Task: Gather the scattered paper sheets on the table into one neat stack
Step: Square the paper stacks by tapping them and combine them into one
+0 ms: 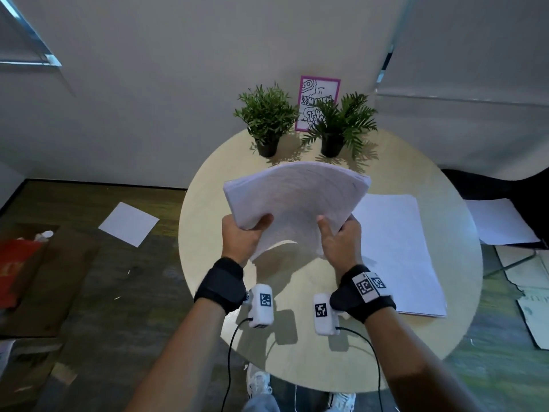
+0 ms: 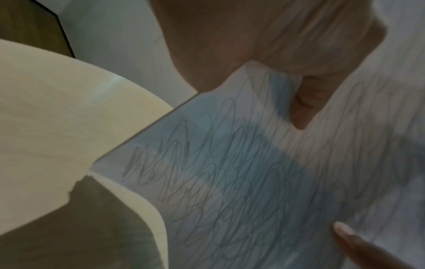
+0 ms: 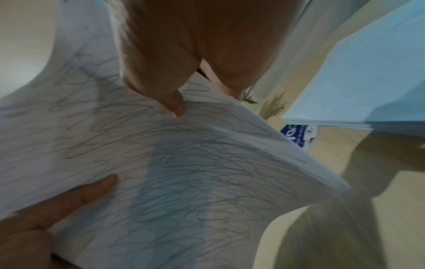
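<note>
A thick bundle of scribbled paper sheets [image 1: 294, 200] is lifted above the round table [image 1: 341, 346], bowed upward in the middle. My left hand [image 1: 243, 233] grips its left near corner, thumb on top. My right hand [image 1: 338, 236] grips the right near side, thumb on top and fingers beneath. In the left wrist view the thumb presses the scribbled sheets [image 2: 230, 172]; the right wrist view shows the same bundle [image 3: 184, 172] pinched. A second flat stack of white sheets [image 1: 398, 257] lies on the table to the right.
Two potted plants [image 1: 267, 120] [image 1: 338, 126] and a pink-framed card [image 1: 319, 90] stand at the table's far edge. One sheet [image 1: 129, 224] lies on the floor at left, another [image 1: 502, 221] off the table at right. Cardboard [image 1: 528, 292] lies on the floor at right.
</note>
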### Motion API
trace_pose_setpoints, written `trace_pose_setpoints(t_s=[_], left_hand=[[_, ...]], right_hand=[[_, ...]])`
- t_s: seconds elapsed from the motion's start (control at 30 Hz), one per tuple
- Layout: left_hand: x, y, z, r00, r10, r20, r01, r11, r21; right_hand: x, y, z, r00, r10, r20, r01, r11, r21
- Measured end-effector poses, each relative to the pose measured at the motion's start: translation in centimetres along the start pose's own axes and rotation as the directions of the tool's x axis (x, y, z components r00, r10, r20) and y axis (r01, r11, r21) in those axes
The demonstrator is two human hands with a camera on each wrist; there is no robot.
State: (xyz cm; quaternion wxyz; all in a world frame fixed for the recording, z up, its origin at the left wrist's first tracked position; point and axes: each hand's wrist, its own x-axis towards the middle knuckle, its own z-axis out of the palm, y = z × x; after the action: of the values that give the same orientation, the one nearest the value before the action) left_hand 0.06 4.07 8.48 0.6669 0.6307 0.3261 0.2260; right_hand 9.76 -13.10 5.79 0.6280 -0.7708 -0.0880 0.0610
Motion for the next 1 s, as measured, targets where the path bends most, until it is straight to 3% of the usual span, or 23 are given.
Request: trace_pose_setpoints(t_s=[0.27, 0.4, 0.53, 0.63, 0.73, 0.8, 0.9, 1.0], left_hand=[[-0.9, -3.1, 0.9, 0.991, -0.133, -0.012, 0.134, 0.99, 0.035], [-0.6, -3.2, 1.5, 0.991, -0.134, -0.001, 0.134, 0.99, 0.039], [0.1, -3.1, 2.4, 0.988, -0.155, -0.008, 0.155, 0.986, 0.064], [0.9, -1.4, 3.8, 0.997, -0.073, -0.03, 0.075, 0.994, 0.073], [1.4, 0.1, 6.1, 0.996, -0.003, 0.087, 0.0, 0.999, 0.039], [1.9, -0.3, 8.5, 0.981, -0.053, 0.185, 0.032, 0.993, 0.116], [2.0, -2.3, 12.7, 0.912, -0.192, 0.364, 0.111, 0.966, 0.232], [1.6, -4.7, 16.7, 0.864, -0.267, 0.427, 0.158, 0.949, 0.275]], right_hand=[[-1.2, 5.0, 0.1, 0.976, 0.203, 0.074, -0.197, 0.977, -0.08], [-1.1, 4.6, -0.2, 0.992, 0.121, 0.032, -0.118, 0.989, -0.093], [-0.9, 4.3, 0.0, 0.99, 0.126, 0.063, -0.113, 0.977, -0.18], [0.6, 3.1, -1.4, 0.998, 0.064, -0.013, -0.065, 0.984, -0.168], [2.6, 1.7, -4.9, 0.996, 0.081, -0.048, -0.089, 0.976, -0.199], [4.0, 2.3, -8.4, 0.991, 0.131, -0.042, -0.137, 0.958, -0.251], [5.8, 4.4, -14.1, 0.97, 0.242, -0.022, -0.233, 0.899, -0.37], [7.2, 7.6, -19.1, 0.93, 0.368, -0.019, -0.339, 0.834, -0.436]])
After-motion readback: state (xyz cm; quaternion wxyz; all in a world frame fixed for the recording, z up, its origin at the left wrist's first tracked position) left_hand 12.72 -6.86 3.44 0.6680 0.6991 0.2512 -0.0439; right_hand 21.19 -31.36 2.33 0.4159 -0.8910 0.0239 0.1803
